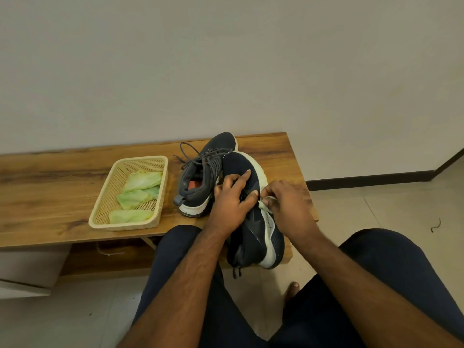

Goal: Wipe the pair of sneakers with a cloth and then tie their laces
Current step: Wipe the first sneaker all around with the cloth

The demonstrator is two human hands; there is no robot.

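Observation:
Two dark navy sneakers with white soles are on the wooden bench. The near sneaker is tipped on its side, its heel hanging over the bench's front edge. My left hand grips its upper near the laces, fingers curled over it. My right hand pinches a small pale green cloth against the sneaker's white sole edge. The far sneaker stands upright behind it with its grey laces loose and spread on the bench.
A beige woven basket holding three pale green cloths sits left of the sneakers. A white wall runs behind the bench. My knees in dark trousers are below, over a tiled floor.

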